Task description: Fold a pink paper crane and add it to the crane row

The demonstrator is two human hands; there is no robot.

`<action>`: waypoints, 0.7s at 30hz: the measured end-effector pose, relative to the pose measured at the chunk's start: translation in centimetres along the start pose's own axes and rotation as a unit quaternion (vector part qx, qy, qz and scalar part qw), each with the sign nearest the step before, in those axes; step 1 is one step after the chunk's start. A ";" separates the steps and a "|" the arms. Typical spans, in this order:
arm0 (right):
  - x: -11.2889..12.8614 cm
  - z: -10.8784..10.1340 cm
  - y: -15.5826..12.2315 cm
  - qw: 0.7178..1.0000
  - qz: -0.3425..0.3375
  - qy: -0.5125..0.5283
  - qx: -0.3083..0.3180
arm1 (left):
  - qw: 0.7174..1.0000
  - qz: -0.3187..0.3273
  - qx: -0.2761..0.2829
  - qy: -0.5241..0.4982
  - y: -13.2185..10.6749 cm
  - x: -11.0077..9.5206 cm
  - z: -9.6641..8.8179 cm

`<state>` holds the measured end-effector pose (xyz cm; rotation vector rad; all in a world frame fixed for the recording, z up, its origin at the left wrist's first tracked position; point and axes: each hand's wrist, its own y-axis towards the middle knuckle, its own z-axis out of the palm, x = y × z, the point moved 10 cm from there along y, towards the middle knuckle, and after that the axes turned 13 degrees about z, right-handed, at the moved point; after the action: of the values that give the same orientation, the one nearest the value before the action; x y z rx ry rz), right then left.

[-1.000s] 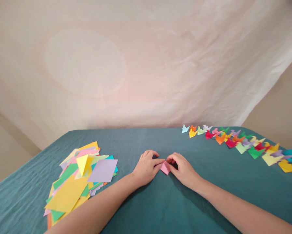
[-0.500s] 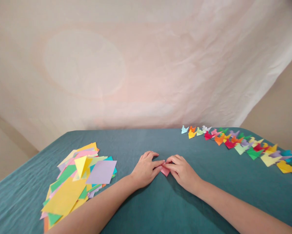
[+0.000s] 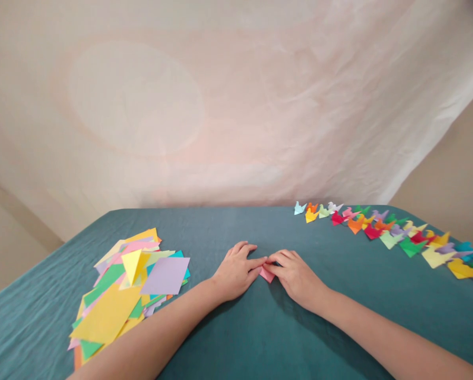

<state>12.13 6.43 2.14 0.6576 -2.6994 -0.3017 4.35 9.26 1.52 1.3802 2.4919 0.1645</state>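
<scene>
A small folded piece of pink paper [image 3: 267,274] lies on the table between my two hands, its upper part covered by fingers. From its left side, my left hand [image 3: 236,270] pinches it with thumb and index finger, the other fingers stretched away over the cloth. On the opposite side my right hand [image 3: 295,277] grips the paper's upper right edge between thumb and fingertips. The tips of both hands nearly meet above the paper.
A loose pile of coloured paper sheets [image 3: 105,314] lies at the left, with a lilac square [image 3: 165,276] and a folded yellow piece [image 3: 131,265] on top. Several folded paper birds [image 3: 412,247] stand in rows along the right. Dark green cloth [image 3: 236,338] covers the table.
Both hands stay at the pink paper, with only tiny finger shifts. The whole view has tilted very slightly.
</scene>
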 end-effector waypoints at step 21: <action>1.9 0.0 -1.1 0.988 -0.071 -0.084 0.110 | 1.000 0.000 0.023 -0.010 -0.3 0.7 0.8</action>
<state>10.95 4.57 2.38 0.9284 -2.8790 -0.0984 3.96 9.67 0.51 1.3926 2.4939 0.0941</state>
